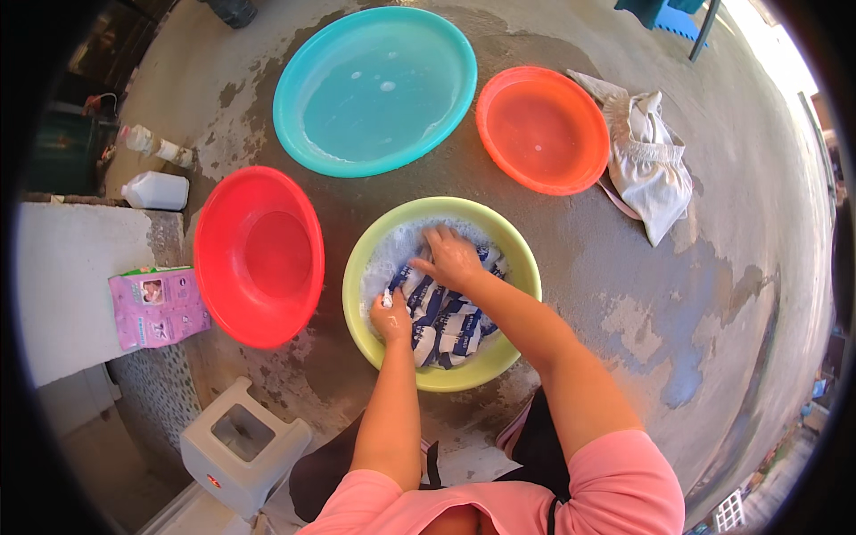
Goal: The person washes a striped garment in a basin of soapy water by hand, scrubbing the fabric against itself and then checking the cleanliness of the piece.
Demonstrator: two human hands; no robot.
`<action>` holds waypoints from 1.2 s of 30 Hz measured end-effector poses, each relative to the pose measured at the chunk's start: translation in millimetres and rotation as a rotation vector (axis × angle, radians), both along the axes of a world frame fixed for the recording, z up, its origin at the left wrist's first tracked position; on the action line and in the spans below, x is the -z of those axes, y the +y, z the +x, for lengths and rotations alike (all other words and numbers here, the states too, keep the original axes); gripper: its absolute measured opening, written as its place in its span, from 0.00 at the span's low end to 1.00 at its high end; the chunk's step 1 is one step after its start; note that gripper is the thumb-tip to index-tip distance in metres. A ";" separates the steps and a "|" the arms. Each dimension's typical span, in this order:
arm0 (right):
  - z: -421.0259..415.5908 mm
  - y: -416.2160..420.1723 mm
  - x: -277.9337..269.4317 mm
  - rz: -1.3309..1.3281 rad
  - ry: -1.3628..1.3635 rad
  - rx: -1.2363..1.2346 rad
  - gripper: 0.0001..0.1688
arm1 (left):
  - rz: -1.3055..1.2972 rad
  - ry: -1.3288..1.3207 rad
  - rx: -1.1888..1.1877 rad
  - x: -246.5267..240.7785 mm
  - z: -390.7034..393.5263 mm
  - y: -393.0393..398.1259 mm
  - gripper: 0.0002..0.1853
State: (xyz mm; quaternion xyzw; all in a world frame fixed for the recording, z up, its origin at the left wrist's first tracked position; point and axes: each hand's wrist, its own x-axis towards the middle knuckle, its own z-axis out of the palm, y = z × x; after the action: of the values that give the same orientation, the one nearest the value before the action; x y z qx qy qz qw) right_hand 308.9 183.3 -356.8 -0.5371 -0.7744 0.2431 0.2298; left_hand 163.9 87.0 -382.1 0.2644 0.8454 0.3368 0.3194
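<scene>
A yellow-green plastic basin (447, 380) stands on the floor before me, holding sudsy water and a wet garment. The garment is a blue-and-white striped cloth (441, 321) with printed lettering, bunched over much of the basin. At the basin's left side my left hand (392, 315) grips a fold of it, with a white bit showing by the thumb. Palm down, my right hand (451, 257) lies over the cloth's far edge, its thumb apart from the fingers. Its fingertips reach into the white soap suds (401, 241).
A red basin (221, 267) stands left, a turquoise basin (287, 134) and an orange basin (491, 144) with water stand beyond. Pale cloth shorts (645, 150) lie right. A pink packet (160, 307), a white jug (157, 190) and a grey plastic stool (221, 461) are at left.
</scene>
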 end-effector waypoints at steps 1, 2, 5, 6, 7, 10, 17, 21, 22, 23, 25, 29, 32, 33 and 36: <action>-1.3 -1.5 8.1 -0.151 -0.081 -0.053 0.23 | -0.124 0.125 0.058 4.0 1.6 -0.3 0.12; -1.5 -1.4 17.1 -0.234 -0.115 -0.101 0.23 | -0.242 0.251 0.124 6.5 3.4 -0.4 0.11; 0.0 -0.9 37.8 -0.475 -0.076 -0.038 0.18 | 0.032 -0.200 -0.147 8.2 10.0 -0.1 0.11; -1.0 -3.8 38.4 -0.470 0.000 -0.006 0.17 | 0.134 -0.346 -0.223 8.6 12.3 0.7 0.11; -0.7 -8.8 34.7 -0.524 0.016 0.057 0.16 | 0.238 -0.493 -0.294 9.5 14.2 1.7 0.12; -12.4 -33.2 1.3 -0.372 0.308 0.098 0.12 | 0.392 -0.755 -0.327 15.0 18.7 6.1 0.13; -32.5 -48.8 -61.6 -0.194 0.250 -0.069 0.22 | 0.775 -1.709 -0.183 -5.8 47.2 17.4 0.22; -32.0 -33.0 -64.6 -0.364 0.231 0.171 0.26 | 0.236 -1.383 -0.504 -38.2 45.5 21.9 0.21; -32.2 -35.1 -67.1 -0.343 0.290 0.242 0.25 | 0.229 -1.380 -0.522 -43.9 39.6 22.9 0.21; -32.8 -45.0 -71.8 -0.328 0.233 0.116 0.24 | 0.223 -1.430 -0.521 -48.0 34.9 22.6 0.21; -33.5 -60.6 -77.8 -0.209 0.169 -0.222 0.24 | 0.186 -1.654 -0.326 -53.0 29.2 21.9 0.21; -21.5 -33.5 -54.0 -0.283 0.045 0.192 0.24 | 0.088 -1.625 -0.377 -55.1 33.8 21.7 0.20; -7.5 4.5 -16.4 -0.273 0.084 0.143 0.25 | 0.087 -1.557 -0.425 -50.6 32.3 16.4 0.22; -3.6 12.4 -9.1 -0.240 0.145 0.177 0.26 | 0.190 -1.583 -0.435 -46.9 25.0 12.2 0.19; -1.0 17.9 1.5 -0.207 0.209 0.156 0.26 | 0.323 -0.856 -0.346 -24.9 2.0 -4.2 0.17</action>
State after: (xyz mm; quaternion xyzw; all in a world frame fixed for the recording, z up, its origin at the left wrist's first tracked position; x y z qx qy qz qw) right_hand 307.9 201.2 -358.2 -0.5882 -0.6730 0.3577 0.2705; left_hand 166.0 82.8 -357.1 0.0038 0.6067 0.5901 0.5326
